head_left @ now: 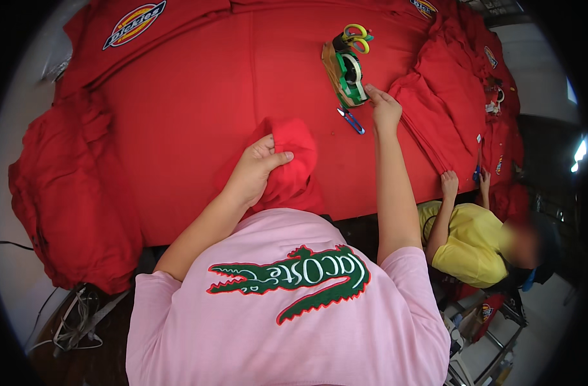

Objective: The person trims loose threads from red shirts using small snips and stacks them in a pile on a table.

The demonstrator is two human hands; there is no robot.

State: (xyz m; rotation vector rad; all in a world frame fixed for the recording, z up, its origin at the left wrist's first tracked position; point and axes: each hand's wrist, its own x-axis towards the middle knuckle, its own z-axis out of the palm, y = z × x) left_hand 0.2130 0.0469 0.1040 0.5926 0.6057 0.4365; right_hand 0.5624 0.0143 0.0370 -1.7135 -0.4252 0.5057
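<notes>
My left hand point(260, 168) is closed on the edge of a red fabric garment point(298, 157), thumb on top. The bunched cloth hangs down in front of my body, and its full shape is hidden. My right hand point(385, 106) reaches forward with fingertips pinched at the near right end of a green tape dispenser point(353, 96). A roll of tape point(352, 68) sits in the dispenser. Whatever is between those fingertips is too small to make out. Yellow-handled scissors point(356, 38) stand at the dispenser's far end. Blue thread snips point(351, 120) lie just nearer to me.
Red cloth point(184, 116) covers the table. Piled red garments lie at the left point(75, 193) and a red garment point(445, 96) at the right. A co-worker in a yellow shirt point(467, 241) handles that right garment. Tangled cables point(81, 321) hang at lower left.
</notes>
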